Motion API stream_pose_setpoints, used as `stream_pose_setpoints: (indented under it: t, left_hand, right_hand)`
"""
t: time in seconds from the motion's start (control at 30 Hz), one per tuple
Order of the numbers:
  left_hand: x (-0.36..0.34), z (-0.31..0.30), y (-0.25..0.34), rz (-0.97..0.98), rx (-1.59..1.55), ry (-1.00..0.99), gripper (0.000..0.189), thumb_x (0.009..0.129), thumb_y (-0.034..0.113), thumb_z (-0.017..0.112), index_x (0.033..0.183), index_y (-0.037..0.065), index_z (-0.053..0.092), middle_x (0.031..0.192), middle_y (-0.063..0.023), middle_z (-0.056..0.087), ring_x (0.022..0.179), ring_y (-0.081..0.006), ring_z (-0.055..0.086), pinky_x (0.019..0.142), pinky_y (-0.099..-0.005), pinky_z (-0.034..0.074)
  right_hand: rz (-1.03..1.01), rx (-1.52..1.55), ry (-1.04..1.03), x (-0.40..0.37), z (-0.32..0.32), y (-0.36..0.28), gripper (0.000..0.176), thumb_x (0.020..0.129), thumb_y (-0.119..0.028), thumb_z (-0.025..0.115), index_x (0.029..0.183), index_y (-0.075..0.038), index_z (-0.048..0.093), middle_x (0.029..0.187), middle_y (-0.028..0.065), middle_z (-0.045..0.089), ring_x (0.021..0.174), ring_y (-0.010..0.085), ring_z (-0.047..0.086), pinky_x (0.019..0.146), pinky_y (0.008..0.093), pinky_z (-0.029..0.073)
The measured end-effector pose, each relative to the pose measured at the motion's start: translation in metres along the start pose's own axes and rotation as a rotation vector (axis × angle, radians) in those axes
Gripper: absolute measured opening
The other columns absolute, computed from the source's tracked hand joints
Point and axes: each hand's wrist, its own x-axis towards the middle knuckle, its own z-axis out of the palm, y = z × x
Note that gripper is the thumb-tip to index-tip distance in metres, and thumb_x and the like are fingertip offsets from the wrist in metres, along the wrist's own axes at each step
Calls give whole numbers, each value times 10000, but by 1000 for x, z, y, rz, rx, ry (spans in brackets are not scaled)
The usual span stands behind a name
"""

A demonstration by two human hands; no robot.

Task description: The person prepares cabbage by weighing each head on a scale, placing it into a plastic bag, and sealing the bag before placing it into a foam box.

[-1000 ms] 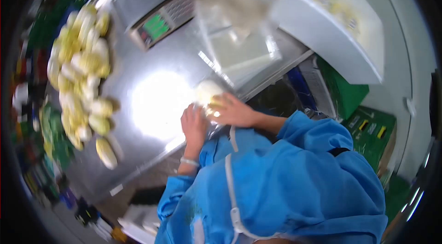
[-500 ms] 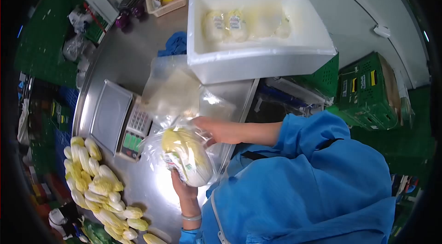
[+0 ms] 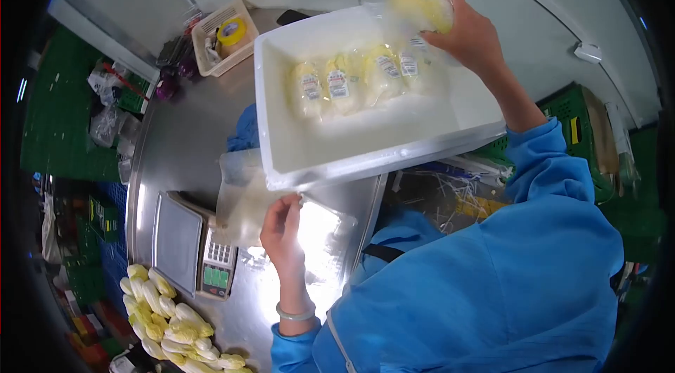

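Observation:
My right hand (image 3: 470, 34) holds a bagged yellow cabbage (image 3: 420, 2) over the far right corner of a white foam box (image 3: 330, 151). Several bagged cabbages with labels (image 3: 351, 81) lie in a row inside the box. My left hand (image 3: 283, 232) rests on a stack of clear plastic bags (image 3: 242, 197) on the steel table (image 3: 179, 141), fingers pinching the top bag's edge. Both arms wear blue sleeves, and a bracelet circles my left wrist.
A weighing scale with keypad (image 3: 190, 246) stands left of the bags. A pile of loose cabbages (image 3: 172, 320) lies at the table's near left. A small basket with a tape roll (image 3: 223, 35) sits at the far end. Green crates (image 3: 583, 127) stand on the right.
My right hand has carried the bagged cabbage from in front of me up over the foam box. My left hand let go of it and moved onto the plastic bags.

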Motion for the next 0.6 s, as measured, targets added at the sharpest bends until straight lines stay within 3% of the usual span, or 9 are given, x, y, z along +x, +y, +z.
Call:
stream_pose_setpoints:
  t: [0.03,0.1,0.17,0.3,0.37,0.43,0.5,0.6]
  left_hand:
    - [20,12,5,39,-5,9,189,922,96,596,1050,-35,641,991,-83,669,886,-167,618,830,-293,479]
    - [65,42,14,247,77,-186,198,895,75,623,1058,-37,630,987,-74,664,860,-158,621,790,-289,495]
    - [104,89,45,394,404,-363,223,869,70,637,1062,-41,626,992,-109,674,853,-198,650,783,-304,512]
    - [183,207,6,916,694,-651,247,835,79,601,1065,-9,625,1072,-167,644,958,-327,629,840,-398,503]
    - [210,273,-29,1074,800,-785,224,847,101,555,1043,22,630,1069,-149,640,1032,-302,599,883,-400,477]
    - [220,328,-48,1211,870,-869,193,864,116,528,995,52,653,1072,-126,647,1081,-277,573,969,-395,418]
    - [226,376,-73,1268,801,-808,215,874,141,516,1000,63,672,1081,-88,650,1118,-252,553,1018,-416,386]
    - [236,398,-80,1273,940,-816,245,870,260,564,995,105,707,1133,-48,642,1197,-254,498,1115,-480,275]
  right_hand:
    - [-18,-185,65,8,-2,12,784,695,-384,762,1326,-58,430,1037,160,669,930,293,663,817,373,514]
    - [79,-125,30,19,10,47,797,678,-395,758,1326,-68,428,1048,155,668,885,318,663,780,383,513]
    - [150,-122,7,24,15,66,803,671,-401,750,1329,-73,425,1052,154,663,848,332,664,753,394,515]
    - [161,-349,-18,20,27,68,809,683,-405,721,1354,-77,409,1014,162,645,795,336,666,703,419,529]
    - [121,-487,-28,22,43,75,832,696,-416,699,1393,-89,384,904,148,623,735,312,665,630,418,541]
    - [128,-532,-77,22,57,76,839,696,-406,706,1403,-94,380,887,138,618,723,294,666,615,399,540]
    - [123,-580,-119,22,75,80,831,701,-391,722,1403,-96,390,864,119,608,700,265,665,598,374,538]
    - [191,-562,-221,27,99,93,876,682,-403,739,1414,-101,366,915,140,619,732,291,665,605,389,537]
